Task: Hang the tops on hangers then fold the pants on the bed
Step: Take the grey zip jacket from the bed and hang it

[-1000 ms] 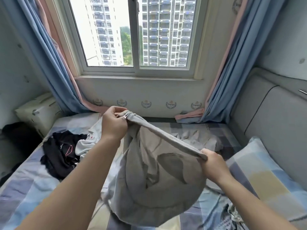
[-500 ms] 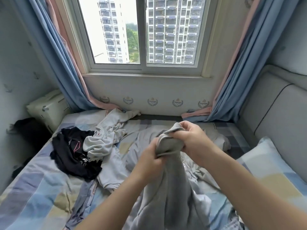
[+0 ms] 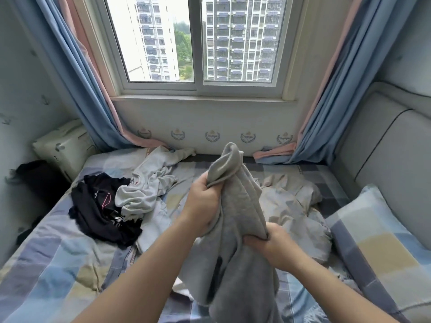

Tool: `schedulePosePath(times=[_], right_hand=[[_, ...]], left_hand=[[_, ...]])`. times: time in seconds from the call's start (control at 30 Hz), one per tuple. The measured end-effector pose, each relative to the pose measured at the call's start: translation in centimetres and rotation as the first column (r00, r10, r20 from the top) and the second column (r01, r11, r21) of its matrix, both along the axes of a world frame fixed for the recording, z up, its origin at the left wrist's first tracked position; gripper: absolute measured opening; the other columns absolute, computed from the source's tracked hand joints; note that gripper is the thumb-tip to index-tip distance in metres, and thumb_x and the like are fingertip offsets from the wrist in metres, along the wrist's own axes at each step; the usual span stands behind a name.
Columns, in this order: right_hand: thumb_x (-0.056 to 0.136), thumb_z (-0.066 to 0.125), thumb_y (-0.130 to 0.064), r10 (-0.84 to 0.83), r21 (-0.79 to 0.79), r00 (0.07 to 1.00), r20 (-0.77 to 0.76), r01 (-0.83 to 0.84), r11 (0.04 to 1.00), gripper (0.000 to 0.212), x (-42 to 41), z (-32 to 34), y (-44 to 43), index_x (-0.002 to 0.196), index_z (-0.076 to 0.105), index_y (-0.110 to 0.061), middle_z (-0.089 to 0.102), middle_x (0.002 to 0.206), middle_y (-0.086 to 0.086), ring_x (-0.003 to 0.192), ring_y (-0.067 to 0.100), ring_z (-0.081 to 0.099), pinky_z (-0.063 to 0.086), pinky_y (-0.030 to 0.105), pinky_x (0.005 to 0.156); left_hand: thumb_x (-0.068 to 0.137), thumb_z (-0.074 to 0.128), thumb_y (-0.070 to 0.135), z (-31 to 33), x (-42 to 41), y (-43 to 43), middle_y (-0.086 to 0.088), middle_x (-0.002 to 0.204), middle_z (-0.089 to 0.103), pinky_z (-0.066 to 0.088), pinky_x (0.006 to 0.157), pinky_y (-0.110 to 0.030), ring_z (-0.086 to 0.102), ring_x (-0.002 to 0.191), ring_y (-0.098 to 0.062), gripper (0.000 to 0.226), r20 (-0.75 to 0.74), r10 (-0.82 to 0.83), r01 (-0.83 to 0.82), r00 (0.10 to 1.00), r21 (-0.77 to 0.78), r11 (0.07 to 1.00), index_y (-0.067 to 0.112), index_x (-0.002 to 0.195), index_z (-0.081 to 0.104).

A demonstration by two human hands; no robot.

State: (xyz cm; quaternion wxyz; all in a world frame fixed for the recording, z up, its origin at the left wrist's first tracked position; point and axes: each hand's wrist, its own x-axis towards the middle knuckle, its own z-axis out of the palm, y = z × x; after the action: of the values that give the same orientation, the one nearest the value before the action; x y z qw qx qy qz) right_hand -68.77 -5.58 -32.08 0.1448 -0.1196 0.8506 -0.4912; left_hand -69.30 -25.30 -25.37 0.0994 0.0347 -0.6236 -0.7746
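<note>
Over the bed (image 3: 58,264): grey sweatpants (image 3: 238,206) hang bunched between both hands.
Left hand (image 3: 204,206): fist clenched round the upper bunch.
Right hand (image 3: 277,243): pinching a fold lower down.
Handling: soft, limp, light; probably best taken at the waistband corners.

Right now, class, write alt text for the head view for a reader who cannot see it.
The left hand and right hand grip a bunched grey garment above a checked bed, left uppermost. A black garment and a pale garment lie crumpled at the bed's left.
</note>
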Motion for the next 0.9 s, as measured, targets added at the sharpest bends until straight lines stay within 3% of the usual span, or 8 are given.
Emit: schedulePosePath(times=[0.13, 0.27, 0.37, 0.43, 0.6, 0.67, 0.77, 0.9], right_hand=[[0.088, 0.077, -0.018, -0.075, -0.198, 0.997, -0.002, 0.073, 0.977, 0.008, -0.6, 1.3, 0.0, 0.095, 0.074, -0.019, 0.077, 0.093, -0.001, 0.093, 0.018, 0.073, 0.058, 0.045, 0.084], [0.091, 0.073, -0.012, -0.119, -0.408, 0.993, 0.016, 0.115, 0.906, 0.004, -1.1, 3.3, -0.8, 0.095, 0.073, -0.013, 0.078, 0.091, 0.002, 0.085, 0.011, 0.073, 0.057, 0.024, 0.068], [0.094, 0.07, -0.019, -0.183, -0.449, 0.981, 0.069, 0.195, 0.872, 0.013, -1.8, 5.4, -1.5, 0.09, 0.072, -0.007, 0.075, 0.083, 0.008, 0.079, 0.021, 0.07, 0.059, 0.039, 0.069], [0.095, 0.069, -0.023, -0.228, -0.479, 0.966, 0.119, 0.257, 0.84, 0.021, -2.7, 7.2, -1.9, 0.091, 0.07, -0.003, 0.073, 0.08, 0.011, 0.075, 0.026, 0.069, 0.058, 0.044, 0.066], [0.103, 0.057, -0.016, -0.228, -0.654, 0.941, 0.249, 0.338, 0.677, 0.021, -4.8, 11.4, -3.8, 0.097, 0.066, 0.002, 0.073, 0.08, 0.013, 0.073, 0.022, 0.074, 0.059, 0.032, 0.063], [0.105, 0.052, -0.013, -0.165, -0.685, 0.936, 0.312, 0.342, 0.644, 0.018, -5.0, 12.2, -4.0, 0.097, 0.064, -0.003, 0.071, 0.079, 0.011, 0.069, 0.02, 0.073, 0.06, 0.031, 0.06], [0.103, 0.053, -0.01, -0.075, -0.653, 0.965, 0.251, 0.226, 0.723, 0.017, -4.5, 12.1, -2.8, 0.116, 0.062, -0.005, 0.071, 0.107, 0.014, 0.093, 0.022, 0.071, 0.061, 0.035, 0.082], [0.072, 0.081, -0.063, -0.027, -0.139, 0.999, -0.045, 0.021, 0.99, 0.107, -0.4, 8.2, 0.4, 0.155, 0.019, -0.04, 0.029, 0.158, -0.012, 0.138, 0.006, 0.035, 0.035, 0.035, 0.11]], left_hand=[[0.098, 0.066, 0.025, -0.4, -1.1, -1.3, -0.004, 0.107, 0.074, 0.056, 0.088, -0.028, 0.069, 0.104, -0.019, 0.018, 0.067, 0.187, -0.172, 0.98, -0.188, 0.967, 0.016, 0.115, 0.064], [0.091, 0.073, 0.04, -0.9, -0.2, -1.2, -0.005, 0.144, 0.051, 0.042, 0.109, -0.038, 0.052, 0.128, -0.016, 0.075, 0.108, 0.318, -0.241, 0.942, -0.442, 0.864, 0.021, 0.15, 0.031], [0.084, 0.071, 0.052, -1.6, 3.1, 0.2, 0.003, 0.134, 0.049, 0.039, 0.109, -0.042, 0.045, 0.124, -0.017, 0.062, -0.213, 0.386, -0.436, 0.898, -0.559, 0.705, 0.026, 0.135, 0.046], [0.079, 0.072, 0.059, -2.7, 5.4, 1.1, 0.011, 0.115, 0.054, 0.047, 0.098, -0.037, 0.054, 0.111, -0.011, 0.051, -0.295, 0.209, -0.352, 0.932, -0.608, 0.712, 0.031, 0.116, 0.052], [0.08, 0.071, 0.055, -5.0, 6.0, 1.8, 0.01, 0.098, 0.067, 0.052, 0.082, -0.042, 0.064, 0.095, -0.017, 0.043, 0.14, 0.067, 0.055, 0.988, -0.721, 0.691, 0.033, 0.112, 0.054], [0.094, 0.065, 0.033, -4.7, 4.4, 1.1, 0.008, 0.085, 0.069, 0.049, 0.073, -0.038, 0.064, 0.084, -0.019, 0.01, 0.077, 0.134, -0.047, 0.988, -0.677, 0.735, 0.024, 0.096, 0.062], [0.098, 0.06, 0.023, -3.5, 2.3, 0.0, 0.014, 0.059, 0.052, 0.037, 0.059, -0.032, 0.048, 0.061, -0.014, 0.032, 0.108, 0.208, -0.141, 0.972, -0.441, 0.886, 0.02, 0.067, 0.051], [0.092, 0.059, 0.035, -1.7, 0.9, -0.3, -0.005, 0.07, 0.057, 0.044, 0.063, -0.041, 0.051, 0.068, -0.022, 0.024, 0.23, 0.253, -0.233, 0.94, -0.112, 0.966, 0.016, 0.078, 0.065]])
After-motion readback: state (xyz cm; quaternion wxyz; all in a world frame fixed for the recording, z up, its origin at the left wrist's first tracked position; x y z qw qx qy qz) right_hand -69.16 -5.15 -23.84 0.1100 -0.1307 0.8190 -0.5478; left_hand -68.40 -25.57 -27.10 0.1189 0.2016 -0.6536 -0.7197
